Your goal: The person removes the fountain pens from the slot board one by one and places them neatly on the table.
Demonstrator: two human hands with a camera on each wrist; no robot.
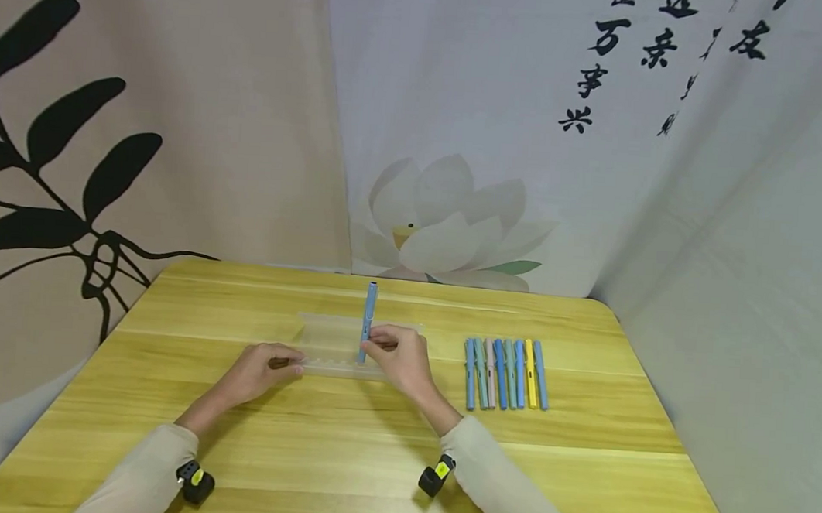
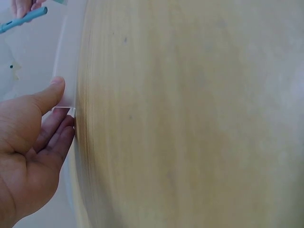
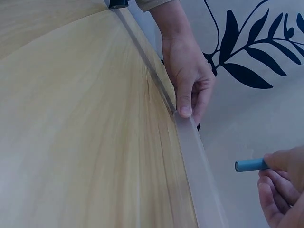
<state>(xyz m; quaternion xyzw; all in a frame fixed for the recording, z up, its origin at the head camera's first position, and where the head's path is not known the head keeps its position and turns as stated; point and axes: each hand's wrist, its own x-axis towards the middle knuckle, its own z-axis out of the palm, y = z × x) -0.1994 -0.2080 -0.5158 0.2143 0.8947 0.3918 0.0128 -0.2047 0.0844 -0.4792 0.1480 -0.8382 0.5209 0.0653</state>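
A clear plastic pen rack (image 1: 328,368) with a notched front strip lies on the table. My left hand (image 1: 258,372) pinches its left end, thumb on one side and fingers on the other, as the left wrist view shows. Between the thumb and fingers of my right hand (image 1: 400,355) is a blue pen (image 1: 370,305). That pen stands nearly upright over the rack, its lower end close to the notched strip. In the right wrist view the pen's blue end (image 3: 249,165) sticks out past the fingertips, beside the rack's long edge (image 3: 197,166).
Several capped pens (image 1: 506,375) in blue, green, pink and yellow lie side by side to the right of the rack. The wooden table (image 1: 344,470) meets printed curtains (image 1: 264,125) at its back edge. Each wrist carries a small black camera.
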